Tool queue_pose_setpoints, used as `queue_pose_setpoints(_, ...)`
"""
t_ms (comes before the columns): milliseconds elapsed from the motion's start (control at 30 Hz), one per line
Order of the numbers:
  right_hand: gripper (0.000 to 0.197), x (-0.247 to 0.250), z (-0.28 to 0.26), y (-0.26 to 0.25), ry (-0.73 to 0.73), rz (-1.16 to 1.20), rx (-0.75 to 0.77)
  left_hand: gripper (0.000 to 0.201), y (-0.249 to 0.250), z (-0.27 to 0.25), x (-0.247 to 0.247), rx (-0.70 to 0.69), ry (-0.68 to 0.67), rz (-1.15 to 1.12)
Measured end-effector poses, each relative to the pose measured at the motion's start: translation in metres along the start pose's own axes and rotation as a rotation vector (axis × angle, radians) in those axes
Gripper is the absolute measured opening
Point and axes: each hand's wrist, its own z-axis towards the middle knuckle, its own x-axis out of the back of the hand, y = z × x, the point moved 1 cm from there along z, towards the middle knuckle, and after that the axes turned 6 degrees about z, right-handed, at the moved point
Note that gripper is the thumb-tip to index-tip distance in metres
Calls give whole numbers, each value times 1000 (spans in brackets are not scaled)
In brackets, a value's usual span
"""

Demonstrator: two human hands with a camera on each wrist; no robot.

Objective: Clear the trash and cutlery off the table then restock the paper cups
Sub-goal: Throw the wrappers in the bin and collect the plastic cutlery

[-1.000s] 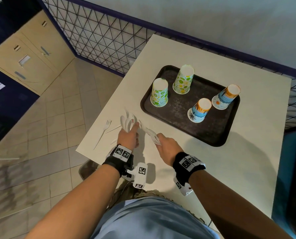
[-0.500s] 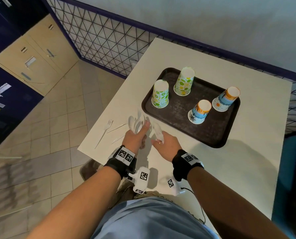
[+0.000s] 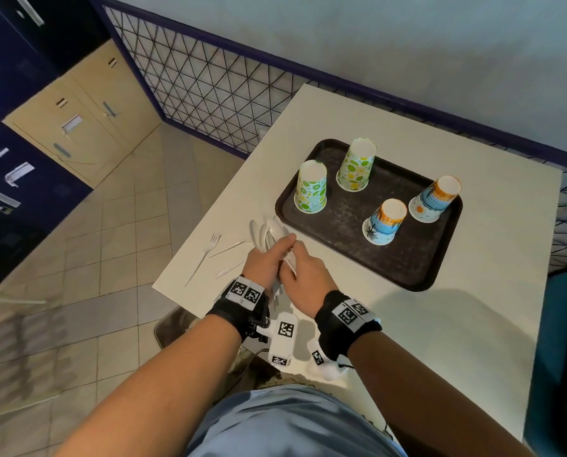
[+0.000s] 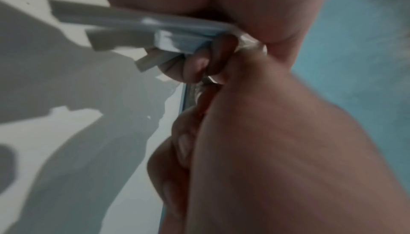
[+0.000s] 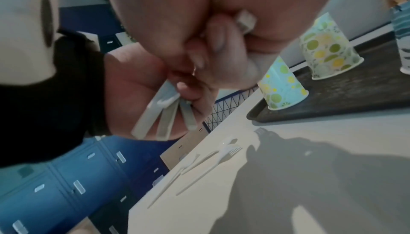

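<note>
My left hand (image 3: 277,250) grips a bundle of white plastic cutlery (image 3: 269,232), spoon bowls fanning out above the fist; the handles (image 5: 164,118) stick out below it. My right hand (image 3: 295,268) presses against the left and pinches one more white utensil (image 5: 245,20) into the bundle. A white fork (image 3: 209,250) and two thin white pieces (image 3: 231,249) lie loose on the white table (image 3: 440,324) near its left edge. Several patterned paper cups (image 3: 310,188) stand upside down on a dark tray (image 3: 407,258).
The tray fills the table's far middle, just right of my hands. A wire-mesh fence (image 3: 209,87) runs behind the table. Tiled floor (image 3: 94,258) and blue and cream cabinets (image 3: 77,120) lie to the left. A teal surface (image 3: 566,324) borders the table's right edge.
My right hand has carried its utensil leftward to the left hand's bundle; the two hands now touch. The loose fork and pieces on the table have not moved.
</note>
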Motion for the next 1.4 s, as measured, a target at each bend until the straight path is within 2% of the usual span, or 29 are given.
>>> queue_pose_setpoints(67, 34, 0, -2, 2, 69, 175, -25, 56, 3, -2, -1, 2, 23, -12)
queue_pose_setpoints(133, 23, -1, 1, 6, 97, 320, -44, 39, 6, -2, -1, -28, 30, -43)
queue_pose_setpoints(233, 21, -3, 5, 11, 62, 554, -84, 20, 8, -2, 0, -64, -23, -128)
queue_pose_setpoints(300, 17, -1, 5, 9, 51, 611, -59, 27, 9, -3, 1, -46, -47, -113)
queue_pose_setpoints(400, 10, 4, 3, 7, 118, 579, -28, 36, 19, -7, 1, -76, -14, -108)
queue_pose_setpoints(467, 13, 6, 4, 11, 165, 496, -60, 40, 25, -6, 0, -111, 17, -112)
queue_pose_setpoints(500, 17, 5, 6, 15, 153, 503, -131, 41, 28, -5, -1, -116, 23, -115)
queue_pose_setpoints(600, 44, 5, 8, 12, -3, 928, -459, 36, 34, -8, -5, -159, -37, -147)
queue_pose_setpoints(633, 48, 7, 8, 9, -38, 1068, -495, 34, 34, -9, -6, -164, -64, -139)
queue_pose_setpoints(700, 45, 15, 10, 1, -85, 1197, -476, 23, 34, -16, -11, -175, -81, -91)
queue_pose_setpoints(733, 43, 18, 13, -2, -106, 1235, -476, 18, 32, -19, -12, -176, -71, -69)
queue_pose_setpoints(833, 43, 17, 23, -3, -107, 1282, -539, 21, 26, -23, -14, -126, -34, -33)
queue_pose_setpoints(933, 62, 10, 30, 2, -182, 1178, -522, 33, 26, -24, -2, -167, -78, -11)
queue_pose_setpoints(1000, 65, 6, 36, 5, -243, 976, -477, 35, 28, -23, 16, -237, -64, -1)
queue_pose_setpoints(1067, 39, 2, 44, 8, -229, 683, -407, 39, 29, -17, 43, -237, 35, 80)
queue_pose_setpoints(1133, 13, -3, 52, 19, -201, 391, -366, 40, 28, -6, 77, -183, 168, 296)
queue_pose_setpoints(1267, 35, -23, 61, 35, -225, -13, -290, 30, 22, 20, 136, -42, 323, 697)
queue_pose_setpoints(1400, 50, -54, 70, 32, -266, -174, -266, 23, 14, 40, 170, -21, 332, 975)
